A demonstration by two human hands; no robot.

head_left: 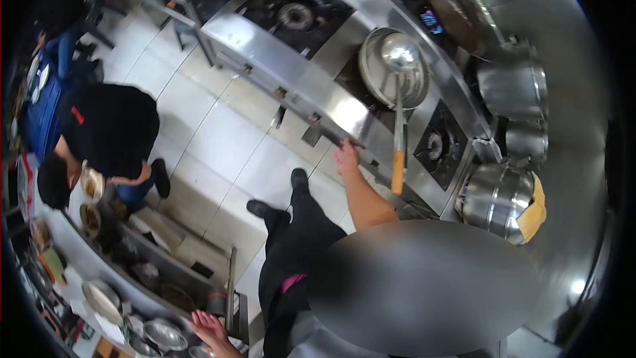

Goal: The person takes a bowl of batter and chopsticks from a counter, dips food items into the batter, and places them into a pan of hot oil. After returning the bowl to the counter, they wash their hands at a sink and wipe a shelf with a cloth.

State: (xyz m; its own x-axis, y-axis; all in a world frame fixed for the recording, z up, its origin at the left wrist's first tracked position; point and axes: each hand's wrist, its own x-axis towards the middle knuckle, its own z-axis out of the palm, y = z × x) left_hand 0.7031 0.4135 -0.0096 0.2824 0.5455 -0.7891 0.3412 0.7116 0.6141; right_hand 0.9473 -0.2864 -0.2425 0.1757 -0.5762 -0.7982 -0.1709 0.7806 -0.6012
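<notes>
My right hand (346, 157) reaches to the front panel of the steel stove (225, 33), its fingers closed around a stove knob (350, 142). Behind it, a round metal pan (374, 76) sits over a burner. A large ladle (399, 51) lies across this pan, its wooden handle (397, 174) jutting past the stove's front. My left hand (209, 329) is held out at the lower left with its fingers spread, nothing in it. Close to that hand are metal bowls (165, 335) on the counter.
Lidded steel pots (497, 199), one with a yellow cloth (532, 211), stand at right. A co-worker in black (109, 122) bends over the left counter, a bowl (93, 184) near their hands. An open drawer or low shelf (192, 242) juts over the tiled floor (225, 126).
</notes>
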